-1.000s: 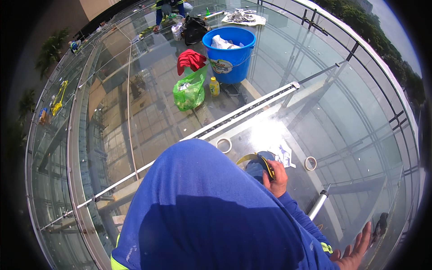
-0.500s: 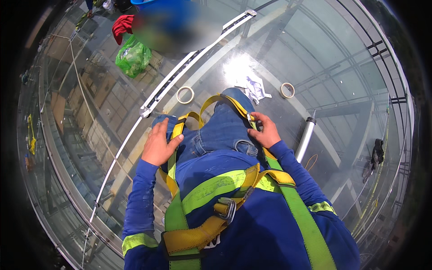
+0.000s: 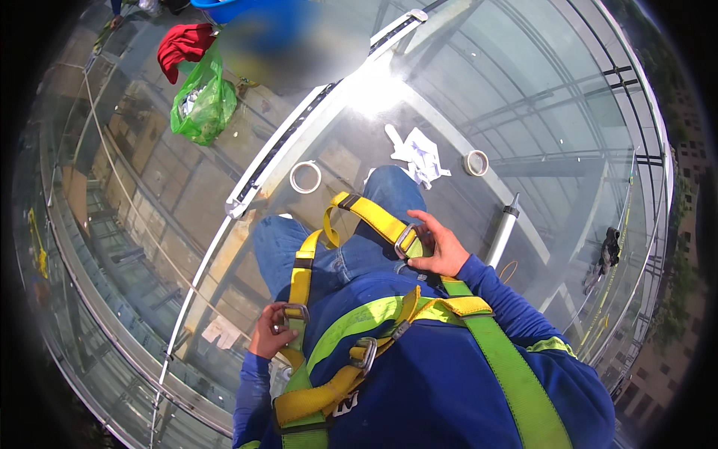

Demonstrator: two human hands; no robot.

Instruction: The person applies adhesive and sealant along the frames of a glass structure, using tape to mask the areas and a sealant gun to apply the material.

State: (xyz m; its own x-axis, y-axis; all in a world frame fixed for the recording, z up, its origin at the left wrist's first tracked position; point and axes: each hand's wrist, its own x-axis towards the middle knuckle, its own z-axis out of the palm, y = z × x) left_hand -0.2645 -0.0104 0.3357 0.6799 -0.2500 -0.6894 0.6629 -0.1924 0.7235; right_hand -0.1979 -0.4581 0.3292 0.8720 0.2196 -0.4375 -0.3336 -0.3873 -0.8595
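Observation:
I am wearing a yellow and green safety harness [image 3: 378, 219] over blue jeans and a blue top with lime bands. At my left hip, my left hand [image 3: 271, 331] is closed with its fingertips on the metal buckle [image 3: 296, 313] of a leg strap. My right hand [image 3: 443, 248] curls about the other leg strap at its metal buckle [image 3: 405, 241], thumb below and index finger above. The yellow leg straps loop across my thighs. Another buckle [image 3: 366, 354] sits on the strap across my belly.
On the glass surface lie two tape rolls [image 3: 305, 177] [image 3: 476, 163], crumpled white paper [image 3: 421, 156] and a silver sealant tube [image 3: 503, 233]. A white-edged metal rail [image 3: 280, 146] runs along the left. Beyond it are a green plastic bag [image 3: 206, 112], a red cloth [image 3: 184, 46] and a blue tub [image 3: 224, 9].
My left hand has moved down and back from the thigh and closed on the left buckle. My right hand has shifted slightly down beside its buckle. The view has tilted a little.

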